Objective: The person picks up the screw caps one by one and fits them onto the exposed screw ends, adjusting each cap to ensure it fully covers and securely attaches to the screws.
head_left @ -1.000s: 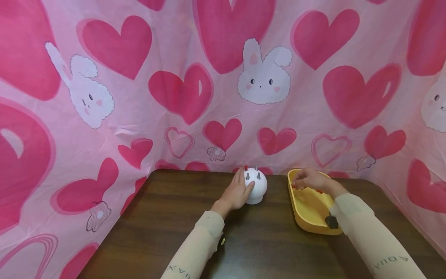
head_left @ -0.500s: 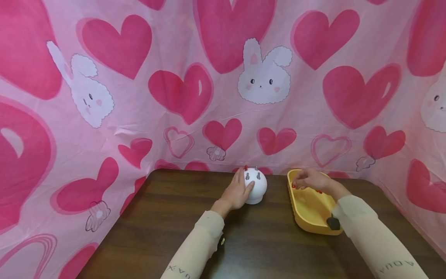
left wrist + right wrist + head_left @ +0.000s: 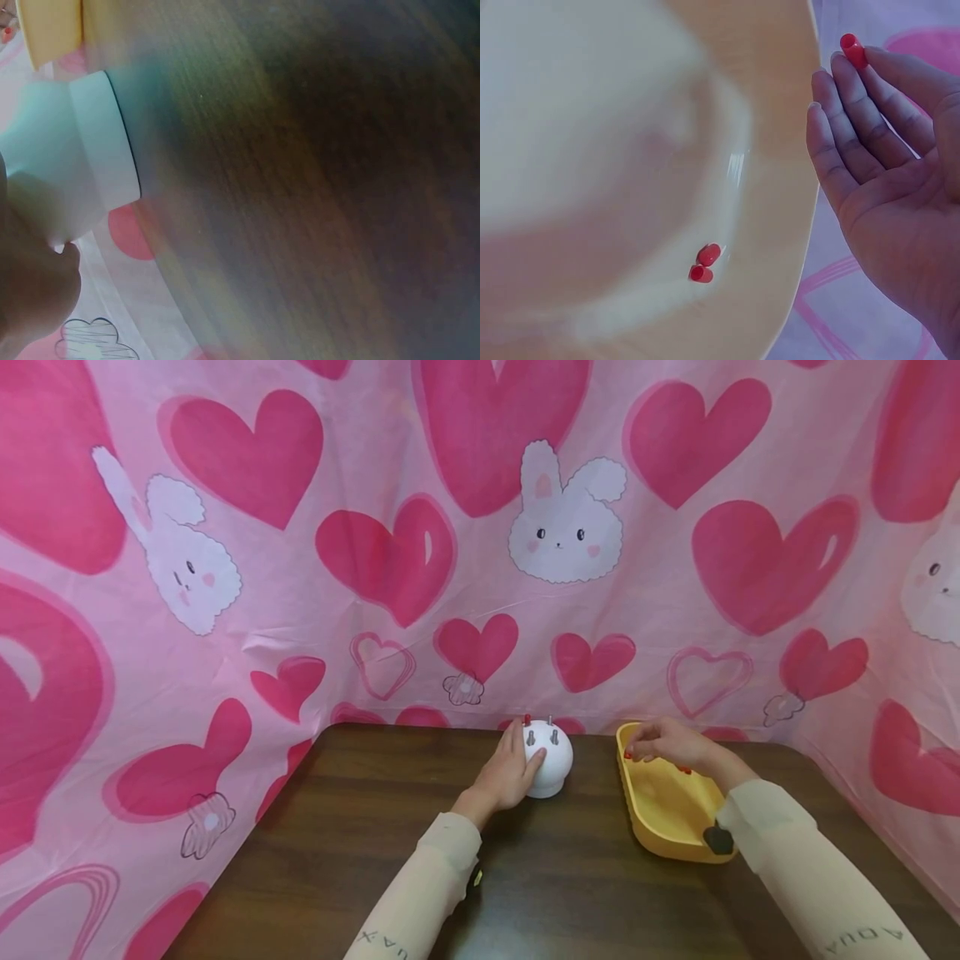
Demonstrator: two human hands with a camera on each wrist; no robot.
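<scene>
My left hand [image 3: 504, 774] holds a white ball-shaped stand [image 3: 553, 770] on the table, thumb across its front and fingers along its left side. Several grey metal pegs [image 3: 555, 737] stick out of the top. On one rear peg sits a small red cap [image 3: 527, 720]. Over the far end of a yellow tray [image 3: 641, 831], my right hand [image 3: 671, 743] pinches another red cap [image 3: 853, 51] between thumb and index finger, hollow end showing. Two more red caps [image 3: 708, 255] lie touching each other inside the tray, in the right wrist view.
The dark wooden table [image 3: 555, 893] meets a pink cloth backdrop [image 3: 480, 593] with hearts and rabbits at its far edge. The tray stands right of the stand, a gap of bare wood between them. A black wrist device [image 3: 717, 839] hangs over the tray's near end.
</scene>
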